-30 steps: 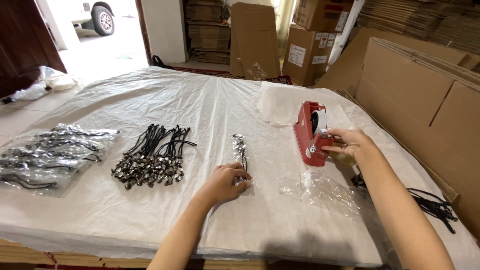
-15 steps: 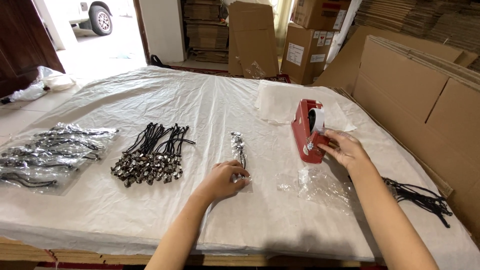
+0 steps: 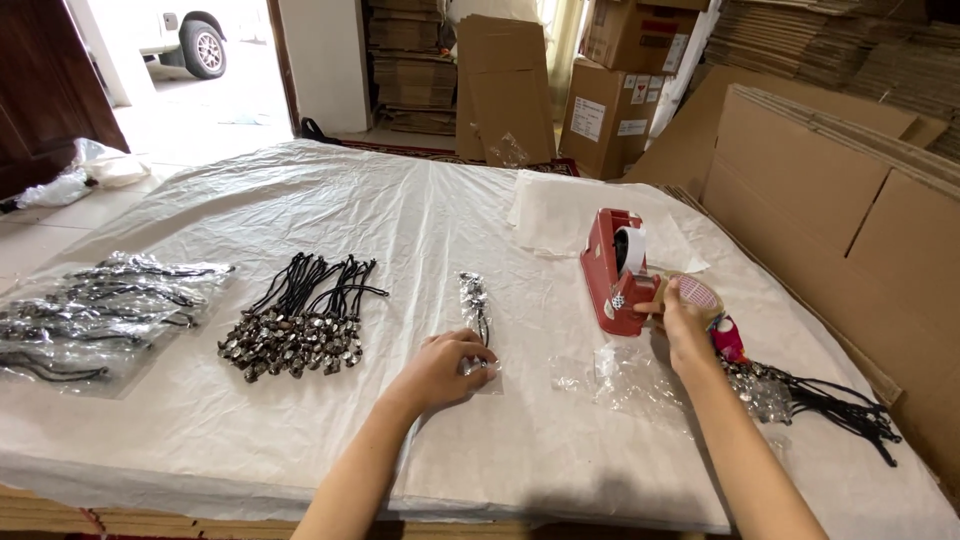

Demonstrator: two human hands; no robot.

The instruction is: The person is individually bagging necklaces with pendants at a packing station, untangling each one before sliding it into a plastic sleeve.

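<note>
My left hand (image 3: 445, 368) rests on the lower end of a small clear bag holding a dark corded charm (image 3: 474, 303), pinning it to the plastic-covered table (image 3: 400, 210). My right hand (image 3: 680, 318) reaches to the front of a red tape dispenser (image 3: 612, 268), with thumb and fingers pinched at its cutting edge; whether tape is between them is too small to tell. Small empty clear bags (image 3: 625, 372) lie just below that hand.
A bundle of loose black-corded charms (image 3: 305, 320) lies left of centre, and bagged ones (image 3: 95, 312) sit at the far left. More corded charms (image 3: 810, 395) lie at the right edge. A stack of white sheets (image 3: 560, 212) is behind the dispenser. Cardboard sheets (image 3: 850, 200) lean at right.
My right hand has slid down from the dispenser's top to its front cutting edge. The left hand stays on the small bag.
</note>
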